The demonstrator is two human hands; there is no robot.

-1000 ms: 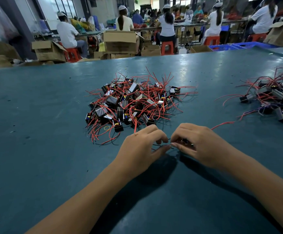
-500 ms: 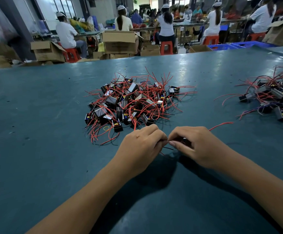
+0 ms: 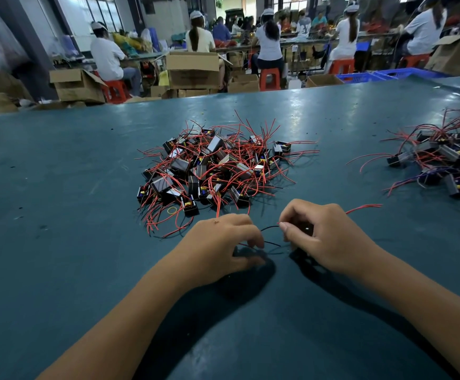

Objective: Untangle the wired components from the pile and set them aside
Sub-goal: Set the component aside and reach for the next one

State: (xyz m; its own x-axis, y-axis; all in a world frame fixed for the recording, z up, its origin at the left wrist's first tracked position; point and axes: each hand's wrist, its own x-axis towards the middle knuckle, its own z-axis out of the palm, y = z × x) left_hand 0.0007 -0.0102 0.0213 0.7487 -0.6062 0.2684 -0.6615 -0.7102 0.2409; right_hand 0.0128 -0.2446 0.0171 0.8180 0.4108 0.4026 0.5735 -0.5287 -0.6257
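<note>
The right hand [image 3: 323,241] curls around a small black component [image 3: 304,228], and its red wire [image 3: 363,207] goes out to the right. The left hand [image 3: 220,246] pinches thin black wires [image 3: 270,228] between both hands. The pile [image 3: 213,167] lies just behind on the table [image 3: 58,215]; a second heap [image 3: 448,160] is far right.

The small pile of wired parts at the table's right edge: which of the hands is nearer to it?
Right. The right hand lies below and left of that side pile, gripping a wired component. The left hand sits farther left, in front of the main pile.
</note>
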